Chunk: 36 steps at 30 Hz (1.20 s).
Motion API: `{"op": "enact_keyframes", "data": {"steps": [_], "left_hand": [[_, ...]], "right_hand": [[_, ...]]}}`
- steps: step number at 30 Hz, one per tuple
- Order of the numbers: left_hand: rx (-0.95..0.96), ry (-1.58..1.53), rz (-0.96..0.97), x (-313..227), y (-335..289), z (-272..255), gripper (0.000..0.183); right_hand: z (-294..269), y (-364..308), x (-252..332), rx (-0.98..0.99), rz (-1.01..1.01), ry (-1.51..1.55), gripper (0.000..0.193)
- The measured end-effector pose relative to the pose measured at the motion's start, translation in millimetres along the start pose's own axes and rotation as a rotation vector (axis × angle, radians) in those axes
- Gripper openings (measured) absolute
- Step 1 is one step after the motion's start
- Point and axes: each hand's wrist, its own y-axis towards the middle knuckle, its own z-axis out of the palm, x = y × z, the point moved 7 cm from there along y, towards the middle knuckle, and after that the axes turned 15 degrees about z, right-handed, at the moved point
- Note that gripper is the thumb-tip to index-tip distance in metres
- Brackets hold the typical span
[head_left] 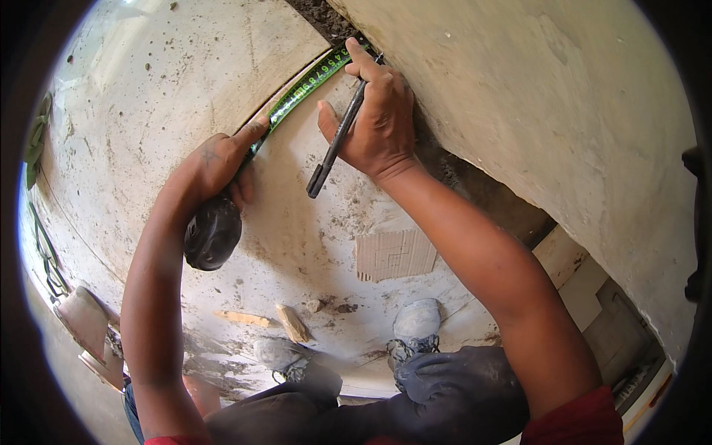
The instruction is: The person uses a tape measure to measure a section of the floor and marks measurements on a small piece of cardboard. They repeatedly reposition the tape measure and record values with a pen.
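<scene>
A green tape measure blade [305, 87] lies slantwise over the pale floor slab [293, 215], along a seam, its far end at the dirt gap by the wall. My left hand [217, 165] is closed on the blade's near part, thumb on top. The tape's black case [213, 233] shows beside my left wrist. My right hand [384, 122] holds a black marker pen [337, 141] between thumb and fingers, the capped-looking end pointing down toward me. Its index finger reaches to the blade's far end, partly hiding it.
A plastered wall [564, 96] rises at the right, with a dirt-filled gap [486, 189] along its foot. Nearer me lie a ridged cardboard piece [396, 254], a stone chunk [292, 323] and a wood sliver [243, 319]. My shoes [417, 320] stand close by.
</scene>
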Motion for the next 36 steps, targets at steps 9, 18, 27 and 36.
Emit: {"op": "enact_keyframes", "data": {"steps": [9,18,27,36], "left_hand": [[0.016,0.005,-0.007,2.6,1.6,0.1,0.081],[0.021,0.014,-0.004,2.0,2.3,-0.1,0.078],[0.031,-0.008,-0.005,6.7,4.9,0.8,0.073],[0.015,-0.011,-0.033,4.3,2.2,0.0,0.08]], "right_hand": [[2.3,-4.0,-1.9,0.053,0.034,0.011,0.067],[2.0,-3.5,-2.9,0.026,0.042,0.018,0.057],[2.6,-2.8,-1.1,0.071,0.054,-0.007,0.056],[6.3,-0.5,-0.4,0.1,0.1,-0.073,0.057]]}}
